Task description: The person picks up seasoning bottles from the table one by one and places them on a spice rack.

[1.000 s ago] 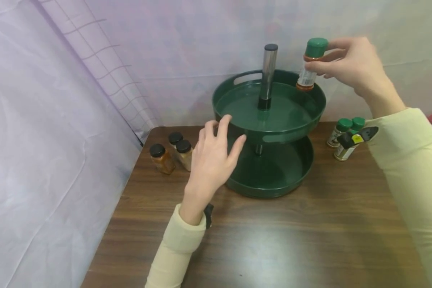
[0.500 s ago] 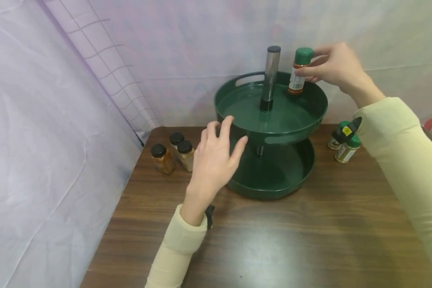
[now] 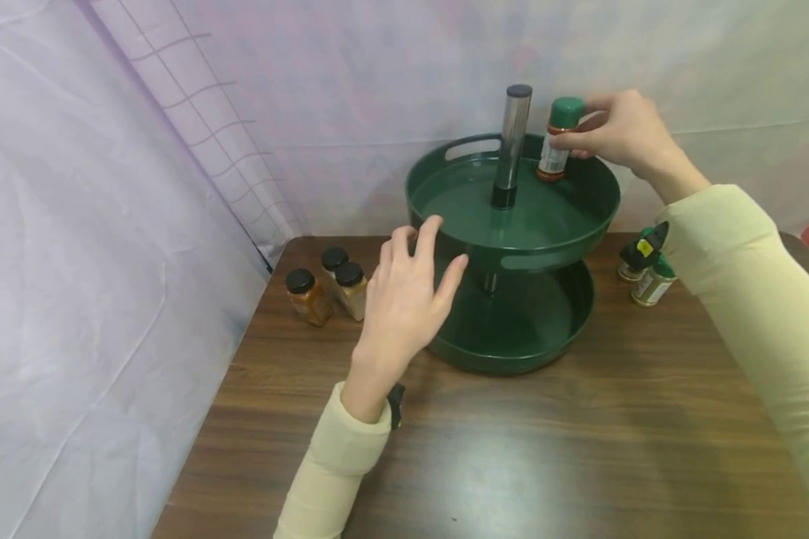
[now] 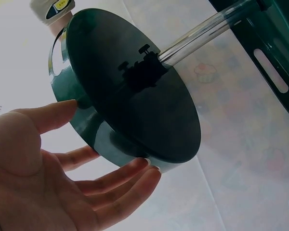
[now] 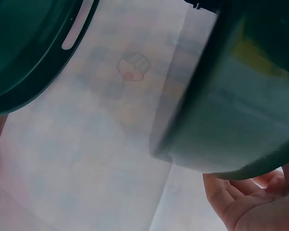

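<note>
A two-tier dark green turntable rack stands on the table, its upper tray [image 3: 546,217] above its lower tray [image 3: 512,326]. My right hand [image 3: 627,135] pinches a spice jar [image 3: 554,153] with a green cap, white label and red-orange contents. The jar is upright inside the upper tray, right of the steel post [image 3: 514,135]; whether its base touches the floor is unclear. At the tray's front left, my left hand [image 3: 407,299] has its fingers spread. In the left wrist view its thumb [image 4: 58,114] and fingertips lie against the tray's outer wall. The right wrist view hides the jar behind the tray.
Several black-capped spice jars [image 3: 310,299] stand left of the rack, partly behind the left hand. Green-capped jars [image 3: 652,286] stand at the right, partly covered by the right sleeve and wrist camera. The brown wooden table [image 3: 512,457] meets white cloth walls behind and at left.
My right hand has carried the green-capped jar left and down, from over the tray's right rim to beside the post. The left hand has stayed by the rim.
</note>
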Demonstrator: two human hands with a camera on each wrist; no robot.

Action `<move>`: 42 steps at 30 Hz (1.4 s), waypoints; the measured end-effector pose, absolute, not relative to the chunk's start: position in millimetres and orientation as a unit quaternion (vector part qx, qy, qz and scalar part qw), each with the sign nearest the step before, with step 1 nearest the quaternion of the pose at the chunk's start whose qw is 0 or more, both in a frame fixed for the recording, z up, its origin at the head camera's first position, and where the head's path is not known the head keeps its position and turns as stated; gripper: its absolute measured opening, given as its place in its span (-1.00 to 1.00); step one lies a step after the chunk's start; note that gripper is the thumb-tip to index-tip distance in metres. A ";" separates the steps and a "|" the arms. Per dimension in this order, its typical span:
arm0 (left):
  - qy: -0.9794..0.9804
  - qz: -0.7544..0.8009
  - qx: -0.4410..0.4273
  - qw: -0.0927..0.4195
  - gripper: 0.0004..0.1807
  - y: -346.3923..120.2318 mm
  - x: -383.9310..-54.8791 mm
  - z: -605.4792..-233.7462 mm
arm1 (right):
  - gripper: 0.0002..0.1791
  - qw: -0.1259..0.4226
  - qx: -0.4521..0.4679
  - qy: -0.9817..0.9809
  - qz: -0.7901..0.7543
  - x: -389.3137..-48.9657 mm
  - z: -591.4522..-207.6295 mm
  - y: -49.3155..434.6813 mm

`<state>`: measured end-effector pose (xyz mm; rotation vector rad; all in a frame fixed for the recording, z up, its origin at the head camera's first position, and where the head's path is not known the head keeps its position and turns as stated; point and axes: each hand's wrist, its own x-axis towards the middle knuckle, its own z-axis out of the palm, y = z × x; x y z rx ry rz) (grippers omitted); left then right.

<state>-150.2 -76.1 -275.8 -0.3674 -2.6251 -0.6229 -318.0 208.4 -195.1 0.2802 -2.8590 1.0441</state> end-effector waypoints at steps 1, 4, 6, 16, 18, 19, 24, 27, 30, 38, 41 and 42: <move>-0.943 -0.223 -0.133 0.209 -0.36 -76.1 -150.2 -275.9 | -0.28 0.042 0.092 -0.935 0.340 -317.9 -194.9 208.3; -0.942 -0.223 -0.134 0.212 -0.36 -76.1 -150.6 -276.3 | -0.27 0.041 0.092 -0.938 0.332 -317.5 -194.4 208.2; -0.942 -0.223 -0.134 0.212 -0.36 -75.9 -151.1 -276.7 | -0.26 0.041 0.092 -0.939 0.328 -317.4 -194.3 208.2; -0.940 -0.224 -0.138 0.216 -0.38 -76.2 -152.9 -278.3 | -0.20 0.042 0.086 -0.938 0.334 -315.5 -194.6 210.3; -0.941 -0.223 -0.138 0.215 -0.37 -76.3 -153.3 -278.5 | -0.19 0.042 0.087 -0.937 0.335 -313.2 -193.7 210.8; -0.941 -0.223 -0.138 0.214 -0.37 -76.3 -153.4 -278.6 | -0.18 0.042 0.087 -0.938 0.333 -311.6 -193.0 211.0; -0.941 -0.225 -0.140 0.210 -0.36 -76.8 -153.8 -278.9 | -0.11 0.048 0.088 -0.938 0.332 -299.0 -188.0 215.3; -0.941 -0.225 -0.141 0.210 -0.36 -77.2 -154.2 -278.9 | -0.09 0.052 0.087 -0.936 0.337 -291.7 -185.0 221.4; -0.941 -0.224 -0.141 0.212 -0.36 -77.8 -154.6 -278.7 | -0.09 0.057 0.085 -0.934 0.342 -286.6 -183.6 229.8; -0.939 -0.227 -0.143 0.214 -0.36 -77.8 -154.5 -278.3 | -0.13 0.080 0.051 -0.927 0.362 -273.3 -188.4 259.3; -0.939 -0.226 -0.144 0.215 -0.37 -77.2 -154.8 -278.0 | -0.16 0.099 0.026 -0.927 0.362 -267.8 -193.6 270.5; -0.939 -0.226 -0.145 0.215 -0.37 -77.1 -155.0 -277.9 | -0.17 0.105 0.020 -0.926 0.363 -265.9 -195.3 274.1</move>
